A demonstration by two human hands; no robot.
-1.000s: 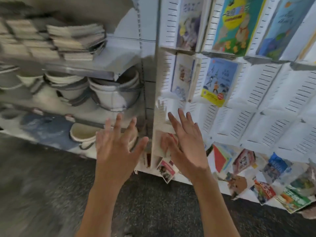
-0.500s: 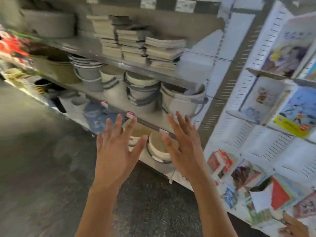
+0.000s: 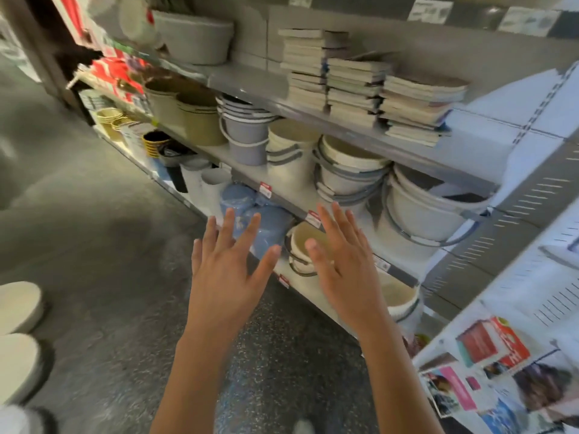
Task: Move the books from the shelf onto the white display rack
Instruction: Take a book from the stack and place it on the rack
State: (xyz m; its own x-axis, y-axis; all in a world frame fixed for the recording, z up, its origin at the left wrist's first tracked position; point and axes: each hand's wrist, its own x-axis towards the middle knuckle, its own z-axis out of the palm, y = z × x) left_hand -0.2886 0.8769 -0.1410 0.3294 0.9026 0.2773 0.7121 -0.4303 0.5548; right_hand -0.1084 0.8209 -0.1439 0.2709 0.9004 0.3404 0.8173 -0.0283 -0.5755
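Note:
Several stacks of books (image 3: pixel 360 89) lie flat on a grey shelf (image 3: pixel 391 145) at the upper middle. The white display rack (image 3: pixel 532 292) fills the right edge, and colourful books (image 3: pixel 488 346) lie on its lowest tier. My left hand (image 3: pixel 228 274) and my right hand (image 3: pixel 344 264) are raised side by side in front of me, fingers spread and straight, holding nothing. Both hands hang well below the book stacks, in front of the bucket shelves.
Stacked plastic buckets (image 3: pixel 351 173) and basins (image 3: pixel 194 36) fill the shelves under and left of the books. Blue wrapped items (image 3: pixel 250 211) sit on the bottom shelf behind my left hand. Round white stools (image 3: pixel 15 302) stand on the dark floor at the left.
The view has swung left from the display rack toward the shelf with the book stacks. Both hands stay raised with fingers spread and hold nothing throughout.

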